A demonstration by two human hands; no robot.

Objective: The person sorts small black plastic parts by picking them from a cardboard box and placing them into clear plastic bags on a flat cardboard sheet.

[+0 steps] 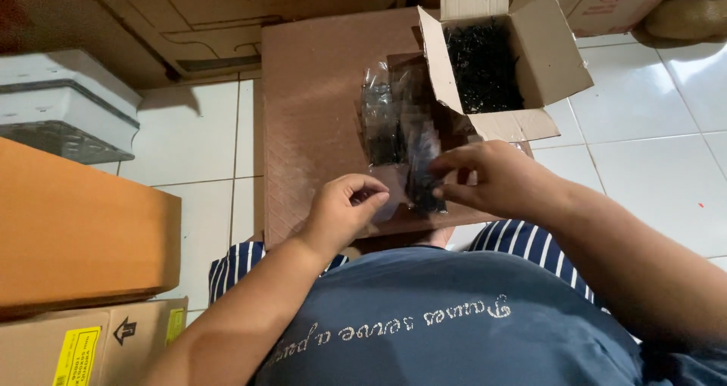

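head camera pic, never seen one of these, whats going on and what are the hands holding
There is no machine here: a camera worn on a person's head looks down at their own two bare hands. The person sits on a tiled floor behind a brown board. The left hand is curled near a small clear bag of dark pieces; the right hand pinches that bag's lower end. Beyond stands an open cardboard box filled with small black parts, too small to identify. More boxes sit at left.

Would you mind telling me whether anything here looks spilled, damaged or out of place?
Nothing stands out. The open cardboard box keeps its small black parts inside; none lie spilled. Both the left hand and right hand hold a clear plastic bag over the brown board.
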